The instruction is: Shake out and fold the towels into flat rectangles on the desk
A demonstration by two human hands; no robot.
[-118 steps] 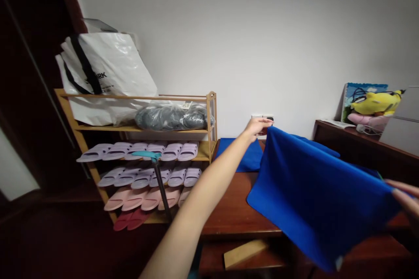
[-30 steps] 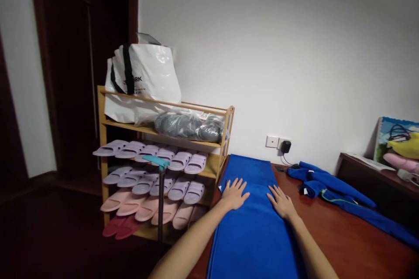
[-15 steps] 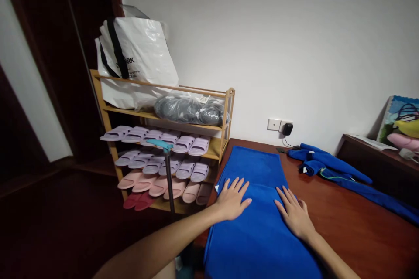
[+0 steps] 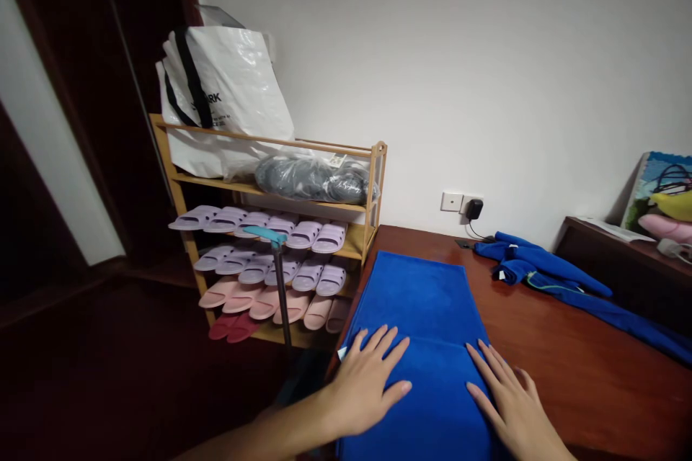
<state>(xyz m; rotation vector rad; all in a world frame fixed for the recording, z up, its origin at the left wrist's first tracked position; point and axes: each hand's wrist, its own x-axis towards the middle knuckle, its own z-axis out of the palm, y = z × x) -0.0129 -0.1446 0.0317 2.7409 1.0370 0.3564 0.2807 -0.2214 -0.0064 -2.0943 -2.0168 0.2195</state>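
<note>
A long blue cloth, which looks like a towel [image 4: 424, 295], lies folded flat on the brown table, with a crease across it and a small white tag at its left edge. On the left part of the cloth, just below the crease, my left hand [image 4: 367, 378] rests with fingers spread. My right hand [image 4: 511, 396] lies on the right edge of the cloth, fingers stretched out and open. Neither hand grips anything. The near end of the cloth runs out of view at the bottom.
More blue cloths [image 4: 546, 277] lie loosely bunched at the table's right. A wooden shoe rack [image 4: 373, 180] with several slippers [image 4: 305, 234] and a white bag [image 4: 238, 79] stands at the left. A blue-topped pole [image 4: 281, 288] stands before it. A black plug [image 4: 474, 209] sits in the wall.
Both hands and the blue cloth have slid towards me along the table, so more bare table shows at the far end. My hands stay flat on the cloth.
</note>
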